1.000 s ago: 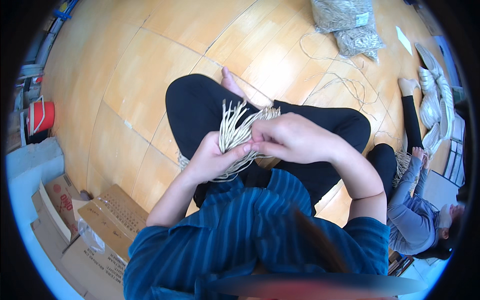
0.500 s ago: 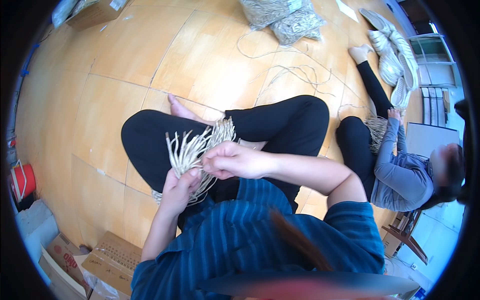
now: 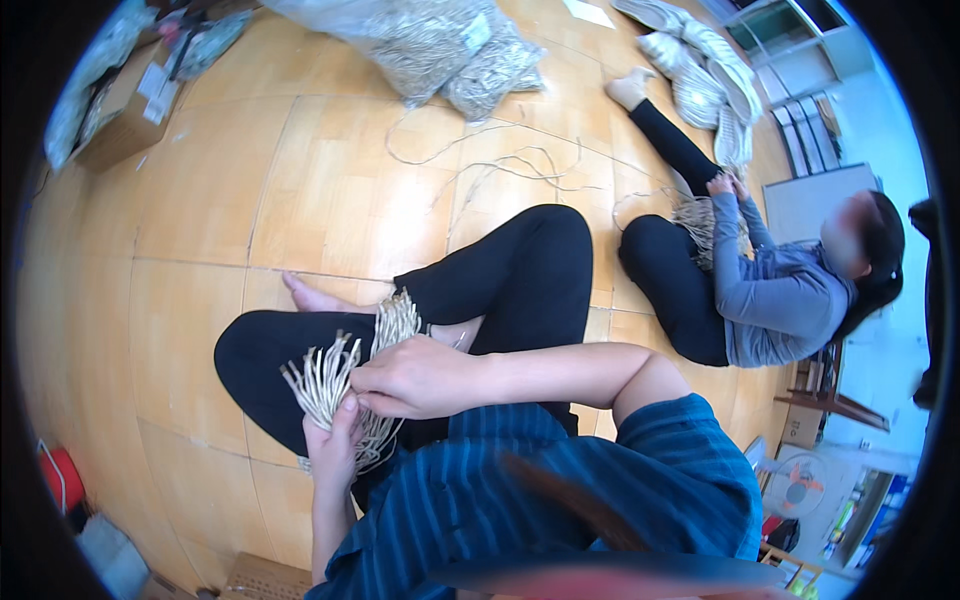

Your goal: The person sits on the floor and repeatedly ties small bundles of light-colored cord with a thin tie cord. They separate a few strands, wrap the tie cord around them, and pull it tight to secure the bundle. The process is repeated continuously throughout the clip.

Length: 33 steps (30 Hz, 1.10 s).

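Observation:
A bundle of pale beige cords (image 3: 325, 385) fans out over my bent left leg, its cut ends pointing up and away. My left hand (image 3: 333, 442) is closed round the bundle's lower part, thumb on top. My right hand (image 3: 425, 378) is also closed, its fingertips pinching at the cords beside the left thumb; the exact strand is hidden by the fingers. Beyond the right hand, another bunch of the same cords (image 3: 397, 318) lies across my lap, and more strands hang below my hands.
Loose cords (image 3: 510, 168) trail on the wooden floor ahead, near clear bags of cord (image 3: 490, 75). To the right a seated person (image 3: 780, 290) handles similar cords (image 3: 695, 222). A cardboard box (image 3: 125, 115) stands far left, a red bucket (image 3: 62, 478) near left.
The view has swung to the right, so the surroundings appear shifted left and a fan now shows at lower right. Both hands keep hold of the cords, with little change in their grip.

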Motion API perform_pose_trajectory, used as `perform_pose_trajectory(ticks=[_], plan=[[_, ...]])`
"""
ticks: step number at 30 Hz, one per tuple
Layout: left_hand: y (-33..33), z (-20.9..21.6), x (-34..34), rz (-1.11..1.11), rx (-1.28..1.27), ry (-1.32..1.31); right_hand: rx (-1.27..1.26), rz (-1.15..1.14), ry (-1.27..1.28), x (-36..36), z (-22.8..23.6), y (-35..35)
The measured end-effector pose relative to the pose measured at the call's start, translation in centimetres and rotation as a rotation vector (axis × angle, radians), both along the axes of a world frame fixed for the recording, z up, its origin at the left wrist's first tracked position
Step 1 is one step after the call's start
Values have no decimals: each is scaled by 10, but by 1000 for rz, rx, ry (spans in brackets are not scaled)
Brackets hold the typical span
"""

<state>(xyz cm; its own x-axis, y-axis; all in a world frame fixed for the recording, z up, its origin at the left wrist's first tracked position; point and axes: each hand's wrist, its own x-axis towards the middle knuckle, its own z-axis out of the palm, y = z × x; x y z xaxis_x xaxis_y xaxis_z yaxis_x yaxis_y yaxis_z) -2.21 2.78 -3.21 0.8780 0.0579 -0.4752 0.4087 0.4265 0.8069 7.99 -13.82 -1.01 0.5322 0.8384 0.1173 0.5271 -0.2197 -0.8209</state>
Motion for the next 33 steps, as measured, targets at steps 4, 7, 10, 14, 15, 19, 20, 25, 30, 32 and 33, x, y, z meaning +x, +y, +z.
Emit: perform_pose_trajectory(ticks=[4,7,10,14,15,19,20,25,30,32,33], plan=[[7,5,4,-142,96,-36,-57,156,-4,9,6,-6],[15,6,7,-221,52,-36,-7,258,270,18,5,-8],[21,5,10,-215,-54,-7,92,258,607,16,-1,-2],[21,5,16,-53,-35,56,256,91,935,-4,-11,14],[20,5,17,-12,-31,52,353,47,1013,-9,-15,19],[9,3,21,190,121,-10,567,-85,1066,-24,-27,31],[5,2,22,249,157,-38,571,-109,1048,-27,-29,31],[5,-17,17,294,212,-187,625,-230,1022,-39,-32,33],[24,-38,8,129,377,-244,571,-242,1231,-45,-29,30],[25,-41,6,132,351,-231,483,-291,1245,-48,-29,28],[26,-41,5,113,371,-228,485,-285,1217,-49,-29,28]])
